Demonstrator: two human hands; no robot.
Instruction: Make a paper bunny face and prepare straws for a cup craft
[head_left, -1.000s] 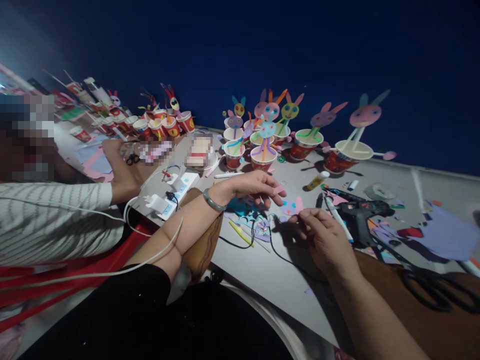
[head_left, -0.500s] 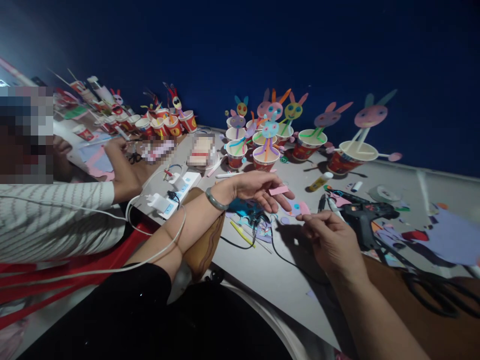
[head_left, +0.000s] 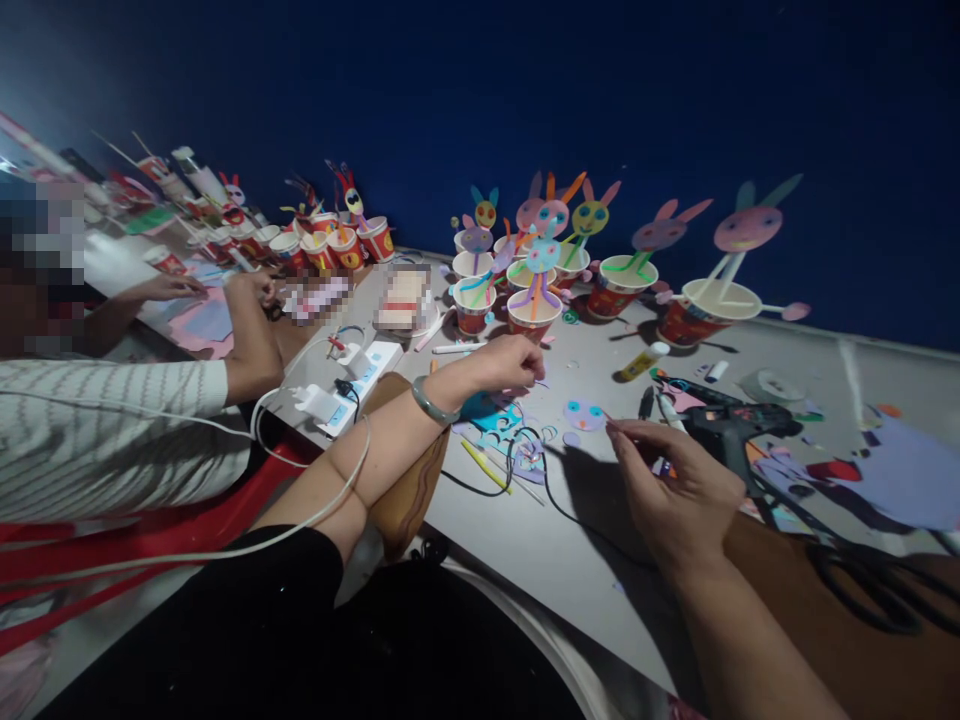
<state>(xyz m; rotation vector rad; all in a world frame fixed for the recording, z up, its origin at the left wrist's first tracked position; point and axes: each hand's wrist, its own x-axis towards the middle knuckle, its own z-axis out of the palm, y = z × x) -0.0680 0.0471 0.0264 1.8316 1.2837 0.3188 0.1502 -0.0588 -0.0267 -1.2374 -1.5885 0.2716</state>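
My left hand [head_left: 516, 362], with a bangle at the wrist, is held over the table with its fingers curled closed. Whatever it may hold is hidden. My right hand [head_left: 675, 490] has thumb and forefinger pinched together; something tiny shows at the tips, too small to name. Just left of those fingertips, a small lilac paper face [head_left: 583, 414] with blue eyes lies on the table. Blue cut-out paper scraps [head_left: 495, 422] lie below my left hand. Behind the hands stand several paper cups [head_left: 534, 315] holding paper rabbit figures [head_left: 543, 256].
A glue stick [head_left: 641, 362], a black glue gun [head_left: 724, 430], a tape roll [head_left: 769, 386] and black scissors [head_left: 862, 590] are at right. A power strip [head_left: 364, 385] with white cables lies left. Another person's striped sleeve [head_left: 150, 385] and hands are further left.
My left hand has turned over and curled from open to closed; the pink strip on it is out of sight. The pink piece at my right fingertips no longer shows, and the lilac face is uncovered.
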